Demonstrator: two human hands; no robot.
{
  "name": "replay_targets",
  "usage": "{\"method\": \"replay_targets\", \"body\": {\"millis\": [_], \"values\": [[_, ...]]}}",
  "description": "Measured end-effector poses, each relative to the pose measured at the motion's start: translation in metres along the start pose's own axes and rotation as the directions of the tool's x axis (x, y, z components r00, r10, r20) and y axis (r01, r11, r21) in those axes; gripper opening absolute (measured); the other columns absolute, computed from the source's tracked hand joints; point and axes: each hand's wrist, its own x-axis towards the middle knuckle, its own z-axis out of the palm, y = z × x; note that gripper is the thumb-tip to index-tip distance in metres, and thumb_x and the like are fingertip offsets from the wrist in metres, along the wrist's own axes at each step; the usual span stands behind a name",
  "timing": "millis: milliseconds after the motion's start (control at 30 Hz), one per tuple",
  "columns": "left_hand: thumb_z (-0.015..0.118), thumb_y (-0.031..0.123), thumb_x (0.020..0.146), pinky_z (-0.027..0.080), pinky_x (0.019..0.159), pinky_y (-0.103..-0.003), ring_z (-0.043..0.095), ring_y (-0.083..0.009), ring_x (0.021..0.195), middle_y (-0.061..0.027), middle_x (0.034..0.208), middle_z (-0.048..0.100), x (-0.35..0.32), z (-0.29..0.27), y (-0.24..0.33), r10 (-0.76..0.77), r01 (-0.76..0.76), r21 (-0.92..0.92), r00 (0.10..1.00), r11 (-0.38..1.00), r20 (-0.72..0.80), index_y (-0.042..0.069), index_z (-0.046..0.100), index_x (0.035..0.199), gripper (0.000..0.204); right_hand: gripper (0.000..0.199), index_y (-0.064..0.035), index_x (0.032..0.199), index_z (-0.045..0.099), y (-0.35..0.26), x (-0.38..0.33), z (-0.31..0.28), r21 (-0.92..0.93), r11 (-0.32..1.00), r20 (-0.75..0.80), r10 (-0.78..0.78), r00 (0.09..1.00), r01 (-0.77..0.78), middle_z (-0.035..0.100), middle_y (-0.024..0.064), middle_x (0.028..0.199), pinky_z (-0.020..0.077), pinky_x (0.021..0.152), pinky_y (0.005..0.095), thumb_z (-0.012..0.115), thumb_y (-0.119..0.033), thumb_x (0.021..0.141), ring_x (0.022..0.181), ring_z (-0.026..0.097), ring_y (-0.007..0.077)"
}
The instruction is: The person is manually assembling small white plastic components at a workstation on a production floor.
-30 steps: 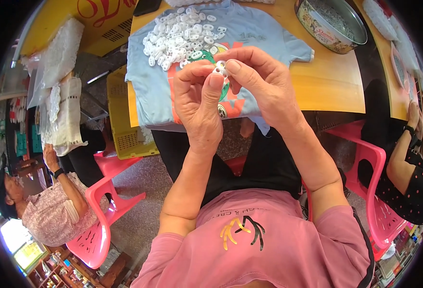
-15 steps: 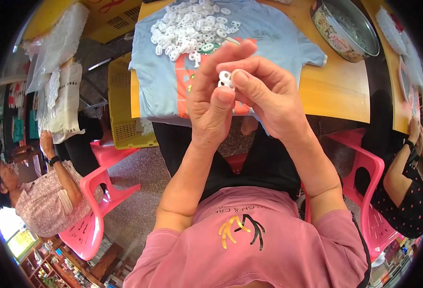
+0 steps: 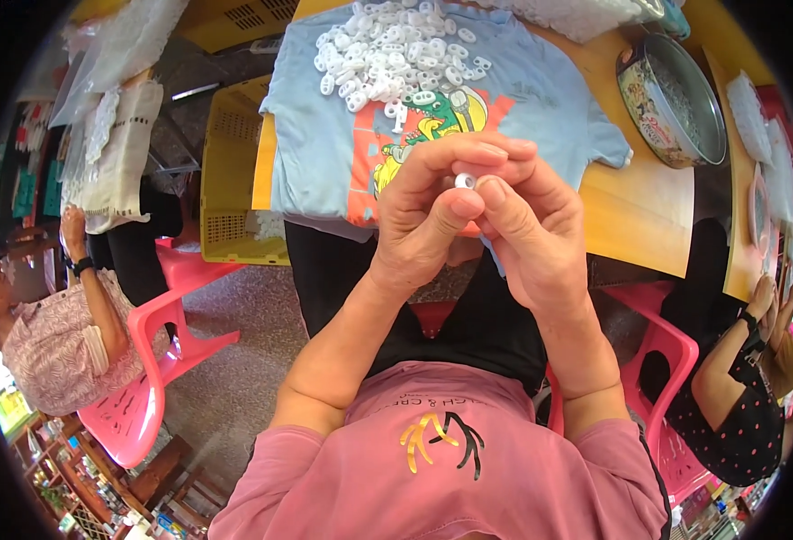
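My left hand (image 3: 428,216) and my right hand (image 3: 531,229) are pressed together in front of my chest, fingertips pinching one small white plastic piece (image 3: 464,181) between them. Just beyond the hands lies a light blue shirt (image 3: 324,135) with a cartoon print, spread over the orange table (image 3: 648,216). A heap of several white plastic pieces (image 3: 396,54) rests on the shirt's far part.
A round metal tin (image 3: 675,99) stands on the table at the right. A yellow crate (image 3: 225,189) sits left of the table. Pink plastic chairs (image 3: 158,360) stand around. One person sits at the lower left (image 3: 45,333), another at the right (image 3: 738,387).
Both hands have stayed together around the white piece while drawing lower and closer toward my body; fingers have shifted slightly on the piece.
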Motion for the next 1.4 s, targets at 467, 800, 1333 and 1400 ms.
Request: {"method": "replay_targets", "body": {"millis": [467, 800, 1333, 1400], "values": [[0.052, 0.015, 0.101, 0.041, 0.102, -0.03, 0.053, -0.0137, 0.119, -0.008, 0.127, 0.057, -0.001, 0.0, -0.01, -0.208, 0.212, -0.019, 0.932, 0.977, -0.298, -0.003, 0.048, 0.132, 0.036, 0.017, 0.0037, 0.105, 0.066, -0.025, 0.072, 0.032, -0.595, 0.78, 0.011, -0.231, 0.973, 0.192, 0.068, 0.0049, 0.086, 0.0519, 0.067, 0.0232, 0.066, -0.007, 0.091, 0.073, 0.063, 0.0095], [0.044, -0.002, 0.094, 0.044, 0.099, -0.031, 0.058, -0.0175, 0.112, -0.0091, 0.116, 0.063, -0.001, -0.014, -0.004, -0.289, 0.292, -0.004, 0.947, 0.957, -0.143, -0.001, 0.058, 0.114, 0.025, 0.017, 0.0012, 0.099, 0.07, -0.029, 0.145, 0.022, -0.839, 0.355, 0.418, -0.068, 0.906, 0.413, 0.068, 0.0005, 0.083, 0.0478, 0.068, 0.0234, 0.066, -0.013, 0.091, 0.073, 0.058, 0.0072], [0.038, -0.006, 0.095, 0.045, 0.089, -0.026, 0.059, -0.0142, 0.103, -0.0079, 0.106, 0.065, -0.003, -0.015, 0.0, -0.261, 0.248, 0.148, 0.962, 0.957, 0.078, 0.0, 0.062, 0.102, 0.025, 0.013, -0.0062, 0.093, 0.072, -0.009, 0.116, -0.039, -0.849, -0.012, 0.529, -0.028, 0.848, 0.529, 0.061, 0.0063, 0.088, 0.0446, 0.059, 0.0284, 0.074, -0.013, 0.082, 0.067, 0.056, 0.0151], [0.039, -0.006, 0.095, 0.045, 0.09, -0.027, 0.059, -0.0148, 0.103, -0.0082, 0.106, 0.065, -0.003, -0.014, -0.001, -0.261, 0.248, 0.152, 0.962, 0.957, 0.078, -0.001, 0.062, 0.102, 0.025, 0.013, -0.0068, 0.094, 0.072, -0.01, 0.115, -0.041, -0.837, 0.008, 0.546, -0.024, 0.837, 0.547, 0.061, 0.006, 0.089, 0.0449, 0.059, 0.0285, 0.074, -0.012, 0.082, 0.066, 0.056, 0.0155]]}}
